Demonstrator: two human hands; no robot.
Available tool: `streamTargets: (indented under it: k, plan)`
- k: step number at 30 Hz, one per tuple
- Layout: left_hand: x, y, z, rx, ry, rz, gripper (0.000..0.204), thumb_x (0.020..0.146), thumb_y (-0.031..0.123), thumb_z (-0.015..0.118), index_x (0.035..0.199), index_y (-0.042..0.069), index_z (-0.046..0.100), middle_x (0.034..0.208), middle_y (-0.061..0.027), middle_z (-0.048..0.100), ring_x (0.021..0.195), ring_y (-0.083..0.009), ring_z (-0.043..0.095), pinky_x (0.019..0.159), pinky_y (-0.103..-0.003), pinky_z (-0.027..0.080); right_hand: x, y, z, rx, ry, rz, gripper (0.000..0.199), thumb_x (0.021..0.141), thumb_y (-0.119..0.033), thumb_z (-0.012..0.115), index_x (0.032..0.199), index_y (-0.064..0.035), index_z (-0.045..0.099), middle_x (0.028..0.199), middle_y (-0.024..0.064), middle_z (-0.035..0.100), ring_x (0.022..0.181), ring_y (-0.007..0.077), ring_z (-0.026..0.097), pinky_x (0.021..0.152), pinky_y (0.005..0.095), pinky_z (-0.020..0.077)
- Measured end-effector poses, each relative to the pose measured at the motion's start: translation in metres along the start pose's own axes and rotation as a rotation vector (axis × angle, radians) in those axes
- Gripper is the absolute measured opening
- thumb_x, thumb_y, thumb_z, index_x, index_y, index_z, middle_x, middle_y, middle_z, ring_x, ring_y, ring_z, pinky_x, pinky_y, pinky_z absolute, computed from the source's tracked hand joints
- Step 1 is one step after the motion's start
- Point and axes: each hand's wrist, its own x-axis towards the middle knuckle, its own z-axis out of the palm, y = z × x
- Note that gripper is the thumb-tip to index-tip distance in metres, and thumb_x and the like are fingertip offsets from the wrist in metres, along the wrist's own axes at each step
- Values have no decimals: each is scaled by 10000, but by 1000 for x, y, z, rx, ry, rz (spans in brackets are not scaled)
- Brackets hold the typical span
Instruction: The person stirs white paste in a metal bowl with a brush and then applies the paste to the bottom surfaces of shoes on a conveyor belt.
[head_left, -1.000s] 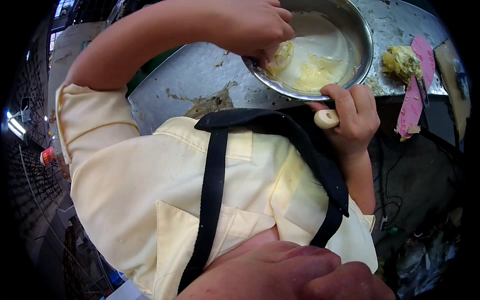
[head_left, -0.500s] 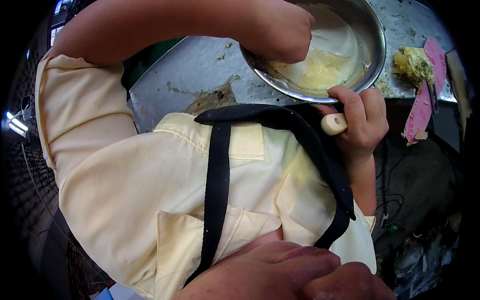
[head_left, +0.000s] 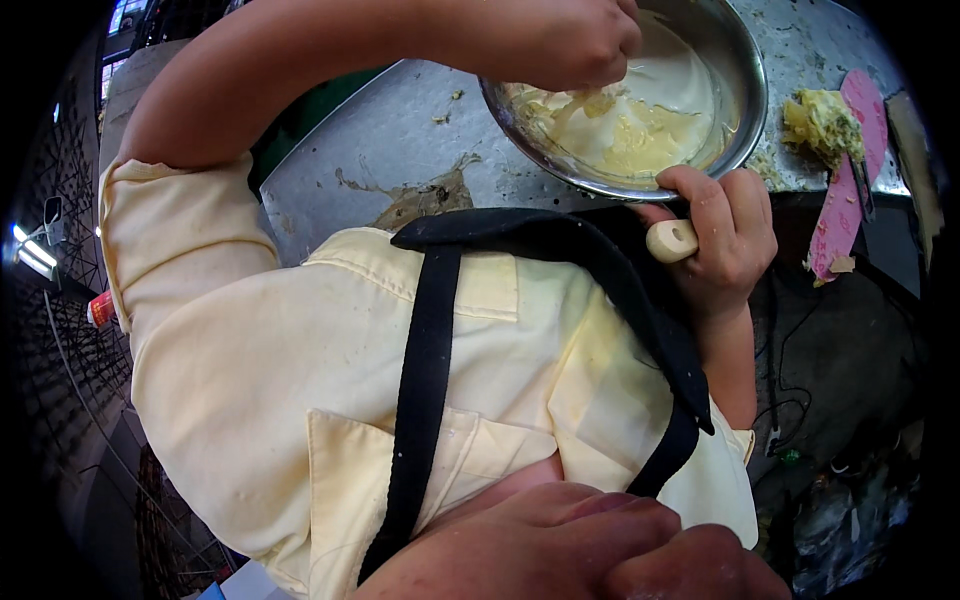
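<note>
Metal bowl (head_left: 742, 105) is prtly under L hand (head_left: 565, 45).

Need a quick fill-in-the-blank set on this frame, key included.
The ____ hand is over the creamy mix in the metal bowl.
The other hand grips a pale handle with a ____ in its end.
The flat strip right of the bowl is ____.
The straps are ____.
Missing words: left; hole; pink; black.

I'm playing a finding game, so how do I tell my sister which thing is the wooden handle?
Find the big round metal bowl at the top, then the right hand by its lower-right rim. The wooden handle sticks out of that hand: pale and rounded, with a small hole, unlike the shiny bowl.
</note>
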Motion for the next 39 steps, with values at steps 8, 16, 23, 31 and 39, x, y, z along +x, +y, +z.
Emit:
streamTargets:
  k: [8,16,23,31,39]
  plan:
    - [-7,-11,-33,115,201,-100,141,661,178,660,637,99,545,698,-34,544,720,-244,564,691,-347,447,0,-3,-3,36,-6,19,221,691,-286,679,769,-90,614,625,47,417,576,225,481,470,334,381]
    - [-7,-4,-78,277,337,-102,103,626,99,702,687,95,618,744,-33,590,752,-225,591,667,-346,463,-2,-5,-4,80,3,54,275,607,-190,774,816,-96,621,659,54,455,606,227,489,518,336,398]
    - [-6,9,-105,242,374,-148,72,648,95,698,704,92,653,747,-28,612,768,-222,601,682,-336,476,-5,-7,-4,80,48,47,258,639,-166,765,849,-112,626,689,50,495,625,228,514,537,329,423]
    - [7,17,-91,205,297,-209,63,697,172,673,731,121,661,729,-24,587,750,-234,588,670,-347,471,-22,-8,-10,32,161,69,359,664,-140,740,1012,-123,652,637,27,470,578,203,506,510,318,423]
    - [-1,32,-58,162,317,-369,65,739,203,636,729,147,667,722,-26,585,744,-228,585,664,-352,467,-52,-12,-36,37,219,120,277,711,-48,718,978,-87,651,580,34,422,516,188,439,466,315,363]
